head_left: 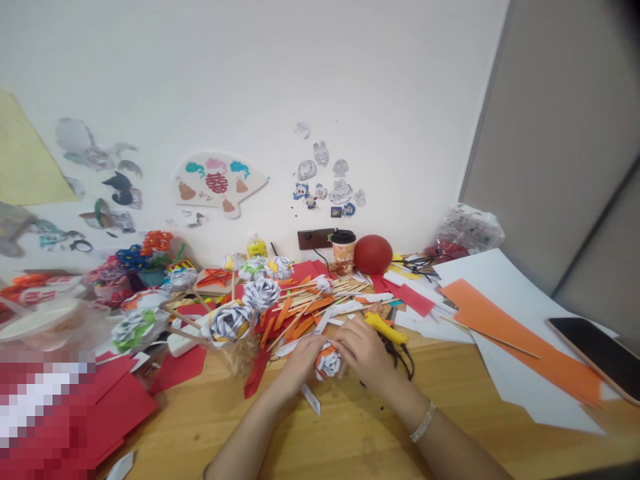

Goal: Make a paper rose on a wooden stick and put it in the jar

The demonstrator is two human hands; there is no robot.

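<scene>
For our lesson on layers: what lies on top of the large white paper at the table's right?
On the large white paper lie long orange paper, a thin wooden stick and, partly, a black-screened phone. Whatever the orange paper covers cannot be seen.

Red 囍 (double happiness) sign (pixel 217 183) on pale fan cutout (pixel 227 191), wall above bench's (pixel 200 430) back edge. Paper cup (pixel 343 255) near that edge: lettering, too blurred to read surely. Yellow bottle (pixel 257 248), same edge: label illegible.
</scene>
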